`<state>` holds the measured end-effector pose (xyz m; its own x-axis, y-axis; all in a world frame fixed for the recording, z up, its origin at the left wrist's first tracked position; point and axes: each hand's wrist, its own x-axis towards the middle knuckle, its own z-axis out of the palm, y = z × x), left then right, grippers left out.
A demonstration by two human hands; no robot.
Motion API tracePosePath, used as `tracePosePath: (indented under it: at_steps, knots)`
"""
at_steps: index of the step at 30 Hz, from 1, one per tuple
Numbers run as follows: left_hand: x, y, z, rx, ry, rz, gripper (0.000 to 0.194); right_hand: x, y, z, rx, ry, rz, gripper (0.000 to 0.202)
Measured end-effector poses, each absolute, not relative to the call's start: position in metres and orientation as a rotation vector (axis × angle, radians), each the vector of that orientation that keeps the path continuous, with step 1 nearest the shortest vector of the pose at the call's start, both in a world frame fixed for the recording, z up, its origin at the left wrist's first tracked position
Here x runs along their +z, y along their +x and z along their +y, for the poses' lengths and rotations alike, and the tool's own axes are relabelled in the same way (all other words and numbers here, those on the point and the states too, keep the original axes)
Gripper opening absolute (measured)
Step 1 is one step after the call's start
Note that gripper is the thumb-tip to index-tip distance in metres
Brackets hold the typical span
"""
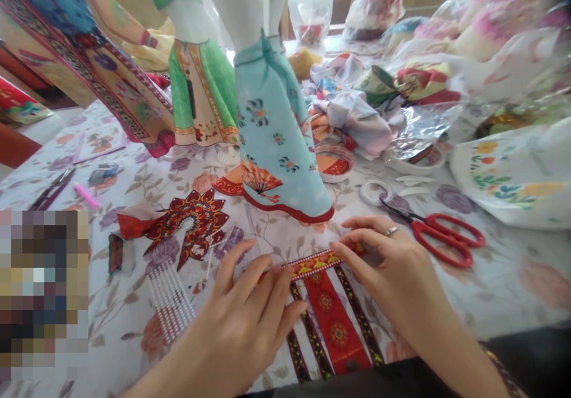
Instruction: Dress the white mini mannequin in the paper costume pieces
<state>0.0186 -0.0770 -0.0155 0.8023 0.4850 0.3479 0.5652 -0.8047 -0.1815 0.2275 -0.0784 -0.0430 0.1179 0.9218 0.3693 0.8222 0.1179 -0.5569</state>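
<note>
A narrow red waistband [319, 263] with yellow motifs and beaded edges lies flat before me. Hanging from it are a wide red ribbon panel [338, 326] and thin black patterned ribbons [314, 341]. My left hand [250, 312] rests over the band's left end, fingers spread. At the other end, my right hand [392, 261], a ring on one finger, has thumb and fingers apart, touching or just above the band. Its palm hides part of that end. Just beyond stands a doll's light blue skirt [281, 130] with a dark red hem, on a white form.
Red-handled scissors [446, 237] lie right, near a white tape roll [376, 193]. Left are a pointed red collar piece [190, 222], a sheet of pearl strips [169, 300] and a pink pen [87, 196]. Other dressed figures stand behind; bundled fabrics [357, 112] lie at the back.
</note>
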Motion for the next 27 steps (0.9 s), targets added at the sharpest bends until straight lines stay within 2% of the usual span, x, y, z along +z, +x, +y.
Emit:
tracePosePath:
  at_steps: [11,20,27]
  knots:
    - [-0.021,0.02,-0.08,-0.464,-2.668,-0.885,0.034,-0.043,0.23,-0.078,0.166,-1.695,-1.751,0.01]
    - [-0.02,0.032,-0.091,-0.261,-2.527,-0.944,0.032,-0.042,0.23,-0.077,0.175,-1.696,-1.768,0.01]
    - [-0.023,0.049,-0.1,-0.257,-2.392,-1.036,0.033,-0.042,0.231,-0.078,0.207,-1.697,-1.77,0.01]
